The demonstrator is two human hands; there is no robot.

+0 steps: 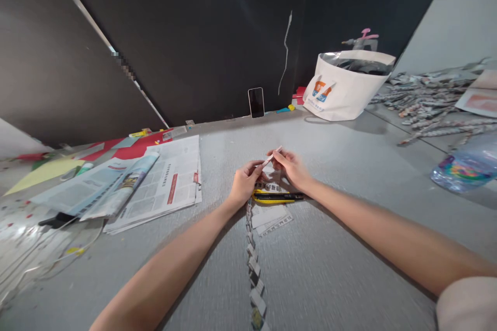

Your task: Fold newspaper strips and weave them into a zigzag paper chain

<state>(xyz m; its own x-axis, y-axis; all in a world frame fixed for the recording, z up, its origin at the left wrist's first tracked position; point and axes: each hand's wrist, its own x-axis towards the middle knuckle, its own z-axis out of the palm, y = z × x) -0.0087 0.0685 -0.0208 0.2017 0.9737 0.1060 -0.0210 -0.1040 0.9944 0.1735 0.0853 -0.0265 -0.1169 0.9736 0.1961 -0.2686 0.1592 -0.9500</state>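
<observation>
Both hands meet above the middle of the grey table. My left hand pinches the lower end of a narrow folded paper strip. The strip's upper end is between the fingers of my right hand. Under my left wrist a braided chain of folded newspaper runs down toward the bottom edge. A yellow and black cutter knife lies just below my hands, on printed paper pieces. Whether the chain's top end touches my left hand is hidden.
Newspapers are stacked at left, near cables. A phone leans on the dark panel. At right are a white bag, a spray bottle, a pile of woven paper strips and a clear plastic package.
</observation>
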